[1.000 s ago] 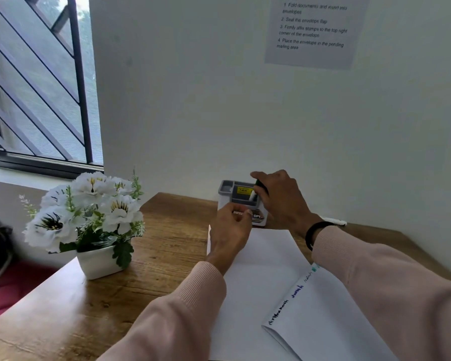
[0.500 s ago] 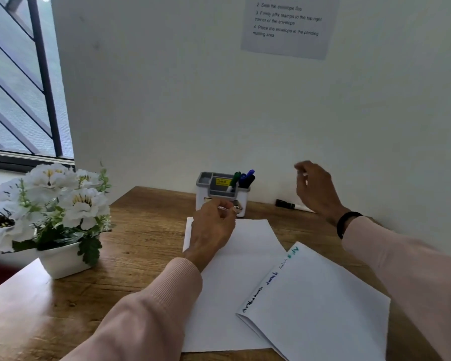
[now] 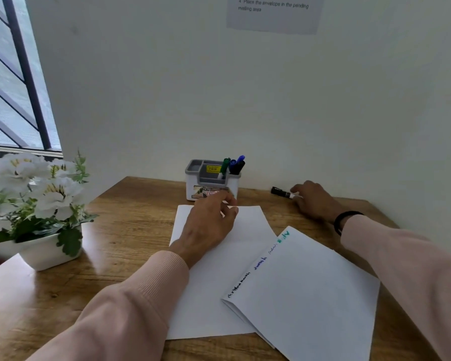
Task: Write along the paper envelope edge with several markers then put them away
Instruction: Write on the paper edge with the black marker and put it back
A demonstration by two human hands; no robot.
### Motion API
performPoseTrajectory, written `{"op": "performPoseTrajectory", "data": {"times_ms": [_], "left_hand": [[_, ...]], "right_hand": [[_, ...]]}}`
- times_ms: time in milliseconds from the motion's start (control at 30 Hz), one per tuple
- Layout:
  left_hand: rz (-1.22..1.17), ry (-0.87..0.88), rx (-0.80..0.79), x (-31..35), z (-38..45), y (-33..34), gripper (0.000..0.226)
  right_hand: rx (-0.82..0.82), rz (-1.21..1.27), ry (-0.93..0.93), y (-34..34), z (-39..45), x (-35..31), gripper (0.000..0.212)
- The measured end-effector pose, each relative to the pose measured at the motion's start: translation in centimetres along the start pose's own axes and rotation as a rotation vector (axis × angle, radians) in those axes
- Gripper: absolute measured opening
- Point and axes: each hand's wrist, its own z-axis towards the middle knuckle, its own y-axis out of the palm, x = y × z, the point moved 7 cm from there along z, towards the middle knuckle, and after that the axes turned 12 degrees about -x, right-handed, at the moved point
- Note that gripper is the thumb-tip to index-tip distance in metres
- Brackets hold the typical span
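R hand [image 3: 313,201] is down on the bench [image 3: 130,204] at approx 2 o'clock from the envelope [image 3: 307,290], fingers curled over the white end of a black marker [image 3: 284,193] lying flat near the wall. Cap end pokes out toward 9 o'clock. Can't tell if the grip has actually closed on it or is just resting on top; fingers hide the barrel.

L hand [image 3: 208,222] hovers loose, half open, nothing in it, over the plain sheet [image 3: 206,295], just in front of the organiser [image 3: 211,179] at 12 o'clock. Organiser already has green, blue and black markers [image 3: 233,165] standing upright in its R compartment.

Envelope lies at approx 5 o'clock, overlapping the sheet, w/ writing in several colours along its L edge, so writing looks done and putting away is probably the step now.

Handling, as a guess: marker is light, stiff, smooth plastic, round, so it'll roll if nudged. Best pinch mid-barrel w/ thumb + two fingers, not the cap, which may pull off. Drop it in upright beside the others; organiser looks light, L hand could steady it.
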Motion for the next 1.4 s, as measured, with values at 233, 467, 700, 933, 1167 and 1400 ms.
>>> {"op": "performPoseTrajectory", "data": {"times_ms": [233,467,700,933,1167,1400], "left_hand": [[0.155,0.136,-0.002,2.5,-0.2,0.2,0.045],[0.346,0.347,-0.149,6.2,-1.2,1.6,0.043],[0.219,0.588,-0.159,10.8,-3.6,1.2,0.022],[0.146,0.66,-0.236,11.5,-3.8,1.3,0.008],[0.112,0.656,-0.325,12.0,-3.9,1.3,0.009],[0.113,0.638,-0.391,11.9,-3.9,1.5,0.009]], "right_hand": [[0.17,0.291,-0.232,-2.7,-5.6,-3.4,0.015],[0.139,0.734,-0.409,-5.0,-15.9,-8.2,0.007],[0.133,1.062,-0.378,-3.3,-18.0,-9.2,0.041],[0.011,1.073,-0.342,-2.6,-17.7,-8.9,0.028],[-0.119,1.071,-0.3,-2.3,-18.0,-8.8,0.032],[-0.109,1.103,-0.292,-1.9,-17.6,-8.7,0.031]]}}
